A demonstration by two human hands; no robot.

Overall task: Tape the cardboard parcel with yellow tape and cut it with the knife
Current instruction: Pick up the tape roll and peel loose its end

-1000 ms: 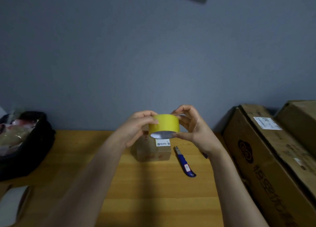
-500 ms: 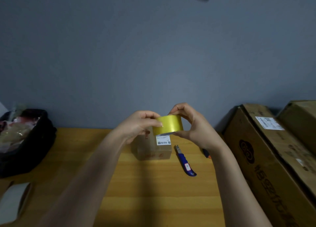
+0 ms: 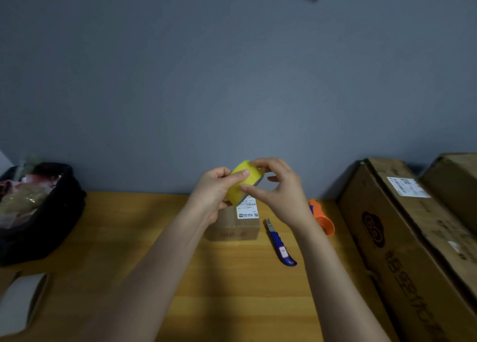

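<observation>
I hold a roll of yellow tape [image 3: 244,181] in the air above the table, tilted to the left. My left hand [image 3: 214,192] grips it from the left, thumb across its face. My right hand [image 3: 276,187] pinches its right edge with thumb and fingertips. Below the roll sits the small cardboard parcel [image 3: 236,228] with a white label, partly hidden by my left hand. A blue-handled utility knife [image 3: 280,243] lies on the wood to the right of the parcel, blade end pointing away from me.
An orange-and-blue object [image 3: 322,218] lies behind my right wrist. Large cardboard boxes [image 3: 413,233] line the right side. A black bag [image 3: 38,212] with contents sits at far left. A white-and-brown item [image 3: 20,300] lies at lower left. The wooden table [image 3: 144,238] meets a grey wall.
The roll has turned in my hands from flat to tilted left and risen slightly. My right fingers have shifted along its rim. The orange object has come into sight.
</observation>
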